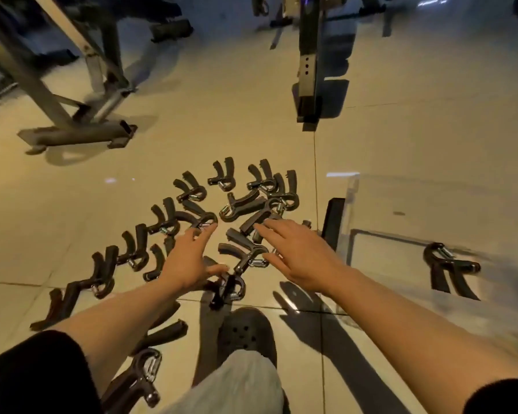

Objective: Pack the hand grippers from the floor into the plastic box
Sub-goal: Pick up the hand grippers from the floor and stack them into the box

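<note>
- Many black hand grippers [192, 213] scattered over the tiled floor [237, 121], most in a loose arc from lower left up toward the middle, handles splayed, metal springs showing
- Two grippers lying inside the clear plastic box [401, 204] at the right, seen through its wall: gripper in the box [449, 267], apparently overlapping a second one, blurred
- Box standing on the floor just right of the pile, with a dark flat object [332, 222] propped beside its near-left wall
- Left hand [189, 261] stretched forward over the middle of the pile, fingers straight and spread, thumb out to the side, forefinger tip reaching a gripper's looped end [205, 219]; holding nothing
- Right hand [299, 252] likewise extended, fingers straight and slightly fanned, fingertips above or on a gripper [254, 219] near the pile's centre; contact impossible to tell; nothing pinched
- Between the two hands, one gripper [243, 252] lying flat, another gripper [228, 288] just beneath the left thumb
- Closest to the camera, one more near gripper [138, 380] by the left forearm, spring catching the light
- Dark perforated clog [245, 333] and a pale trouser leg [237, 386] at bottom centre
- Black sleeves [33, 375] pushed up on both arms
- Grey gym-machine frame [81, 135] at upper left, a dark upright post [308, 70] farther back
</note>
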A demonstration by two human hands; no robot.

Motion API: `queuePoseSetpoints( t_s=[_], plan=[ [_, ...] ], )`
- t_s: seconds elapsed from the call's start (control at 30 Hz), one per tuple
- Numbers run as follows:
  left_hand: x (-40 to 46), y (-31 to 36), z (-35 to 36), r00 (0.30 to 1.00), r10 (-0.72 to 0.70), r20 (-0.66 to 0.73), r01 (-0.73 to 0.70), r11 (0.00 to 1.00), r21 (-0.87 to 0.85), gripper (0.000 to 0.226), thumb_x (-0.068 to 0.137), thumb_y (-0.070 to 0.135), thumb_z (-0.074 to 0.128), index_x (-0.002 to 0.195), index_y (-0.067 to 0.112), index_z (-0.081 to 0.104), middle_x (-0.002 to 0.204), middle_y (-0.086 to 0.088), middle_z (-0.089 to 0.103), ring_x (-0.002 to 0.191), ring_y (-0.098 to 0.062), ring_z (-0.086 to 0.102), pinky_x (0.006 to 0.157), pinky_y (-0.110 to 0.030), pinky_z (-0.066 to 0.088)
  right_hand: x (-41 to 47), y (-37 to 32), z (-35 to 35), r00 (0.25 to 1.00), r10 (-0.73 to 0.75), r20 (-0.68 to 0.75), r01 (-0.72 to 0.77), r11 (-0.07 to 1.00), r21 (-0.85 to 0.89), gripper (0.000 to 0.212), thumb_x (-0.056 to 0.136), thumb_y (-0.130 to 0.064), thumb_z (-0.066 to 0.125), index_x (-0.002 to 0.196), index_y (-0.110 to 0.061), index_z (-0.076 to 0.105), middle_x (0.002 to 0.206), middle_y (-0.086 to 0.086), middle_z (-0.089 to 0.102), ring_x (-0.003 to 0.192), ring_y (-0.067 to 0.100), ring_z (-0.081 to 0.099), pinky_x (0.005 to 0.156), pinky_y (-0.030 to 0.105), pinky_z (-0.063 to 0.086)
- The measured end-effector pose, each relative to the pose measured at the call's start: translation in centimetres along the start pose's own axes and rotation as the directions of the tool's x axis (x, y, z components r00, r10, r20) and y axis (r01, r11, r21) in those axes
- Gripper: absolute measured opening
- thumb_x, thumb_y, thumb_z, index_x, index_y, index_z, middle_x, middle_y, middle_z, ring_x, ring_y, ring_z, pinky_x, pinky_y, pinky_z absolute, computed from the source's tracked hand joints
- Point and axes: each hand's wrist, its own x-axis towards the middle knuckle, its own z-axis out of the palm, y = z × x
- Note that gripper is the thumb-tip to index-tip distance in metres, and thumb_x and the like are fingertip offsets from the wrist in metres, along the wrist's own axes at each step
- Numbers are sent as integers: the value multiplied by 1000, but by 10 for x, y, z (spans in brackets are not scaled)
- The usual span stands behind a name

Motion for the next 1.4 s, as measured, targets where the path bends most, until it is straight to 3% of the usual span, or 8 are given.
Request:
queuePoseSetpoints(
  t_s=[0.13, 0.37, 0.6, 0.77, 0.93, 1.03, 1.17, 1.4],
  plan=[
    [-8, -27, 46, 997, -81, 10, 81, 992, -101, 93, 75, 47, 75, 150, 30, 23, 141, -8, 36, 129, -26, 36, 106, -36, 37, 22, -11, 46, 997, -40, 65, 40, 999, 1, 56, 97, -36, 47, 147, -14, 31, 145, 10, 40, 129, 28, 40, 103, 42, 39],
    [9, -45, 104, 996, -78, 44, 86, 977, -197, 86, 78, 47, 72, 148, 29, 26, 142, -4, 36, 129, -24, 36, 109, -35, 36, 59, -9, 108, 990, -33, 137, 30, 999, 19, 59, 94, -34, 52, 147, -15, 30, 147, 10, 39, 133, 28, 37, 106, 39, 34],
    [79, -42, 103, 982, 183, -47, -182, 983, 26, 69, 87, 32, 65, 146, 24, 31, 148, -4, 33, 135, -24, 29, 109, -33, 30, 81, 12, 147, 985, 154, 71, -150, 986, -69, 65, 72, -23, 78, 130, -6, 53, 129, 14, 56, 118, 33, 53, 96, 42, 45],
    [116, -38, 107, 914, 403, 56, -404, 885, 232, 68, 87, 21, 63, 147, 23, 31, 151, -6, 31, 139, -26, 26, 113, -36, 24, 86, 24, 160, 975, 216, 40, -213, 974, -84, 68, 65, -25, 83, 126, -9, 57, 126, 10, 60, 117, 29, 55, 98, 42, 45],
    [131, -45, 113, 885, 451, 118, -466, 843, 270, 67, 93, 19, 52, 151, 30, 19, 152, -10, 25, 141, -29, 21, 117, -39, 16, 85, 34, 168, 973, 229, 7, -228, 971, -77, 73, 63, -35, 84, 127, -13, 57, 125, 7, 61, 114, 28, 57, 96, 43, 46],
    [139, -50, 112, 866, 486, 118, -499, 824, 269, 64, 92, 19, 54, 149, 31, 26, 147, -13, 31, 139, -31, 24, 118, -44, 15, 83, 40, 169, 973, 233, -5, -232, 969, -81, 74, 63, -41, 83, 128, -15, 57, 125, 5, 62, 113, 28, 58, 95, 44, 46],
    [143, -54, 111, 849, 510, 139, -528, 800, 287, 65, 84, 35, 66, 143, 30, 38, 143, -12, 39, 138, -31, 30, 117, -52, 10, 80, 45, 174, 972, 235, 19, -232, 969, -88, 78, 62, -43, 83, 130, -17, 56, 125, 2, 63, 115, 26, 57, 98, 42, 43],
    [141, -71, 99, 819, 569, 71, -563, 776, 285, 73, 67, 31, 83, 131, 14, 52, 118, -14, 59, 109, -31, 59, 107, -49, 34, 81, 44, 164, 964, 257, -73, -257, 966, 0, 74, 67, -32, 82, 132, -15, 52, 121, 1, 64, 111, 25, 58, 95, 41, 45]
  ],
)
